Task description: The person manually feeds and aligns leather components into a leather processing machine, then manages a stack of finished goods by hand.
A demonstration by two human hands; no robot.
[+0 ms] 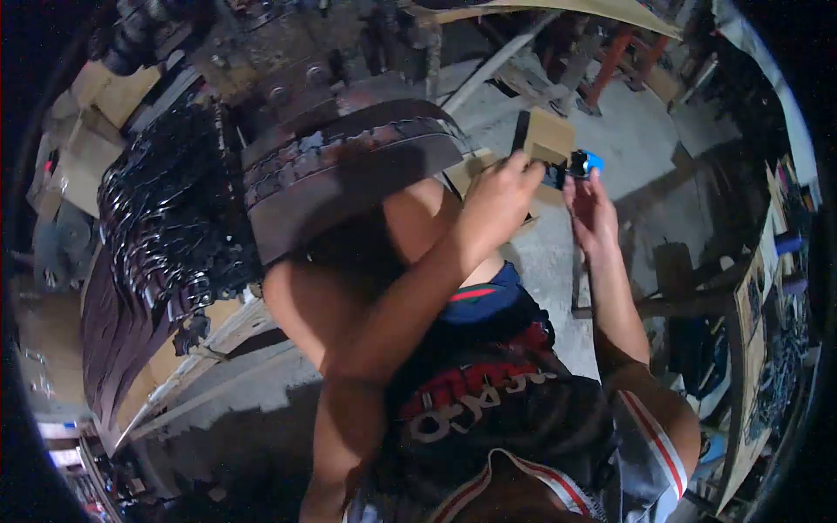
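Note:
My right hand [594, 213] is raised, with its fingertips closed around a small blue and black object [593, 162] whose kind I cannot make out. My left hand [501, 202] reaches across to it, fingers curled together in a pinch. A small dark piece [554, 175] shows between the two hands, by the left fingertips; whether the left fingers grip it is hard to see. Just behind my left hand is a cardboard box [551, 132] with its flaps open and a dark inside. My left fingers partly cover the box.
A dark curved machine guard [349, 187] with a worn edge stands over my knees. Left of it, glossy black strips [174, 209] are heaped on a wooden-edged bench [179, 375]. A board [748, 349] with tools beside it runs along the right. Concrete floor [636, 131] lies beyond my hands.

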